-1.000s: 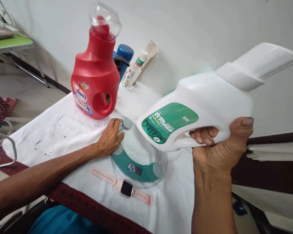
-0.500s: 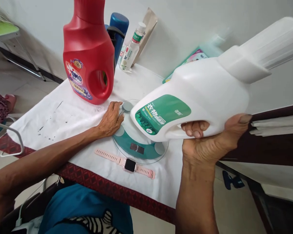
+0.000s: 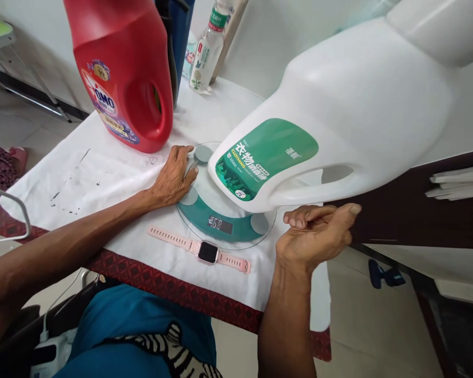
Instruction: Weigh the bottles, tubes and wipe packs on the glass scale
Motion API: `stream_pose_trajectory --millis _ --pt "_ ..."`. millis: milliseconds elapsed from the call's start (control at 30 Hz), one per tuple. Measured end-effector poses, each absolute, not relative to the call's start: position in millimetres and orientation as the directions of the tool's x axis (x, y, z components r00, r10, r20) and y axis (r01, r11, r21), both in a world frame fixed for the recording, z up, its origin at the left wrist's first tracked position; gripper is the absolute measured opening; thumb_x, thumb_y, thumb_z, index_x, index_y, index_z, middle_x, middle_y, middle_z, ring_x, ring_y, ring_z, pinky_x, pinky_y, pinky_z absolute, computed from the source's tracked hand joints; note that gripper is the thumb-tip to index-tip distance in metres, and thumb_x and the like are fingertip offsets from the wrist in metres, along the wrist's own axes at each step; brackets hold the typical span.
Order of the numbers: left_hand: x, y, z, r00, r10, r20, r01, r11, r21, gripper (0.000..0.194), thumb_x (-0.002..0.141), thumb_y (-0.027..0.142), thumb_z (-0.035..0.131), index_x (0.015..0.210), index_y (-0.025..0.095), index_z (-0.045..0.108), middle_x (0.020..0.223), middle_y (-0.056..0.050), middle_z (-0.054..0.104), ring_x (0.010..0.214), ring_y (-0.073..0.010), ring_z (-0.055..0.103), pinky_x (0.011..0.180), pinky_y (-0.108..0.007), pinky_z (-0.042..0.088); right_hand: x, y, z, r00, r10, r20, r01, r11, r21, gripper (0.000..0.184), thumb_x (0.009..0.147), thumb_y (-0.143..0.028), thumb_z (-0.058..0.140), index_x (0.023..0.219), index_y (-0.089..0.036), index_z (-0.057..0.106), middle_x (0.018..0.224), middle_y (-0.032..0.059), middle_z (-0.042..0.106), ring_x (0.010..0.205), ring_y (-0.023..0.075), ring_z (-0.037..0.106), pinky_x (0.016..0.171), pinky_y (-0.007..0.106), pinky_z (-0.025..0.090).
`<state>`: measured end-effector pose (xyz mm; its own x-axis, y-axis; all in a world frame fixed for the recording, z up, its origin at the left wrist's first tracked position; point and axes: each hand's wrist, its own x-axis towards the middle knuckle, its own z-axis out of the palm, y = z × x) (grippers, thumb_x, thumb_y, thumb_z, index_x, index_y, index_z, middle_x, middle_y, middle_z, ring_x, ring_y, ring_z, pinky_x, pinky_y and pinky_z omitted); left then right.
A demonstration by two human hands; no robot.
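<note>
A large white bottle of clothing disinfectant [image 3: 339,115] with a green label stands on the round glass scale [image 3: 193,214]. Its handle hole shows no fingers through it. My right hand [image 3: 315,233] is just below the handle, off it, fingers loosely bent and thumb apart, holding nothing. At the scale's left edge rests my left hand [image 3: 173,176], open, its fingers and thumb spread against the rim. Light digits show on the scale's display [image 3: 219,224]. A pink-strapped watch [image 3: 208,252] lies flat in front of the scale.
A red OMO detergent bottle [image 3: 118,63] stands at the left on the white cloth [image 3: 47,173]. Behind are a clear bottle [image 3: 208,52] and a dark blue container [image 3: 183,37]. The table's near edge has a red patterned border [image 3: 161,286]. Slippers [image 3: 385,274] lie on the floor at right.
My right hand has let go of the white bottle's handle and drawn down and left. The bottle now rests on the scale, whose display has lit up. My left hand stays at the rim.
</note>
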<state>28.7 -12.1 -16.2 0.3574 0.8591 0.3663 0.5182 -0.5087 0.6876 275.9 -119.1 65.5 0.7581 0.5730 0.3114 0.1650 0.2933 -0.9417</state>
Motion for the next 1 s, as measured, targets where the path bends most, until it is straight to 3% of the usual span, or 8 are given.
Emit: stream_pose_trajectory --millis 400,1000 --pt "26 -12 -12 0.369 0.857 0.360 0.548 -0.513 0.660 0.050 0.106 0.044 0.049 0.148 0.017 0.042 0.140 -0.016 0.053 0.113 -0.0253 0.063 0.103 -0.050 0.058 283 -127 65 0.759 0.572 0.309 0.173 0.280 -0.944 0.063 0.094 -0.063 0.066 0.051 -0.023 0.043 0.042 -0.0064 0.031 0.040 0.0080 0.036 0.043 0.024 0.036" --pt "26 -14 -12 0.368 0.862 0.347 0.532 -0.502 0.682 0.052 0.107 0.046 0.048 0.148 0.016 0.041 0.141 -0.017 0.052 0.115 -0.0253 0.063 0.106 -0.051 0.056 280 -126 58 0.737 0.617 0.277 0.174 0.223 -0.959 0.062 0.091 -0.059 0.069 0.045 -0.024 0.046 0.041 -0.0051 0.032 0.041 0.0097 0.035 0.045 0.027 0.032"
